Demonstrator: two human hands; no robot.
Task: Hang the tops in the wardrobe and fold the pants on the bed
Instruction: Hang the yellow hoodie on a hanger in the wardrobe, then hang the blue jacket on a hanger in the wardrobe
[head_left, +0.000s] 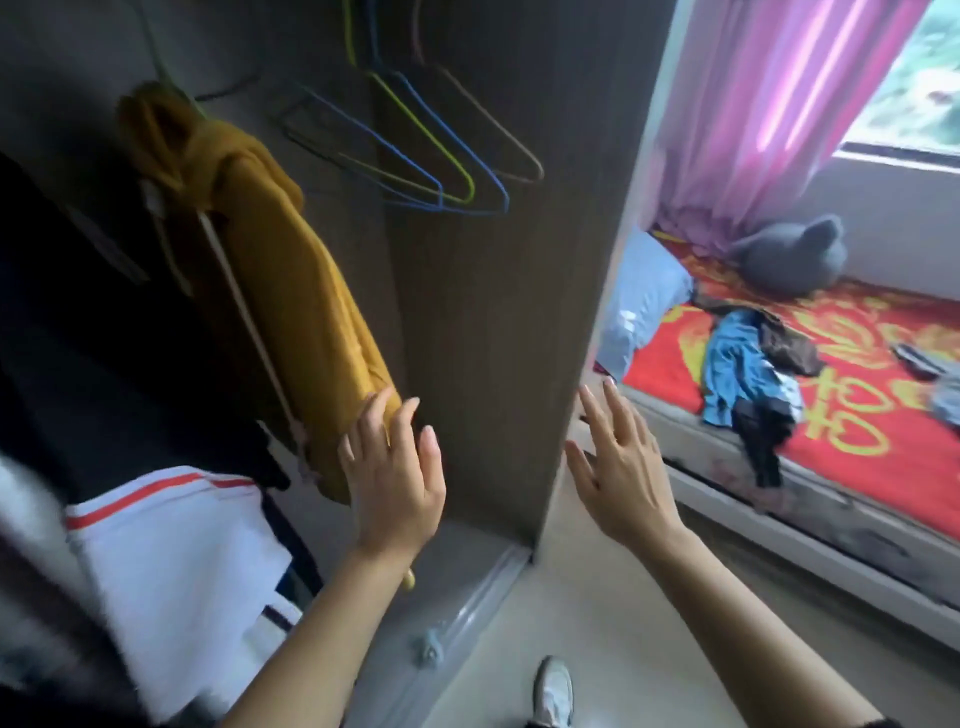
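A mustard-yellow top hangs on a hanger inside the brown wardrobe. My left hand is open, its fingertips against the lower hem of that top. My right hand is open with spread fingers, in the air just right of the wardrobe's side panel, holding nothing. Left of the yellow top hang a black garment and a white one with an orange stripe. A heap of clothes, blue, brown and black, lies on the red and yellow bed cover.
Several bare wire hangers hang to the right of the yellow top. A blue pillow and a grey plush toy lie on the bed under a pink curtain. My white shoe stands on the pale floor.
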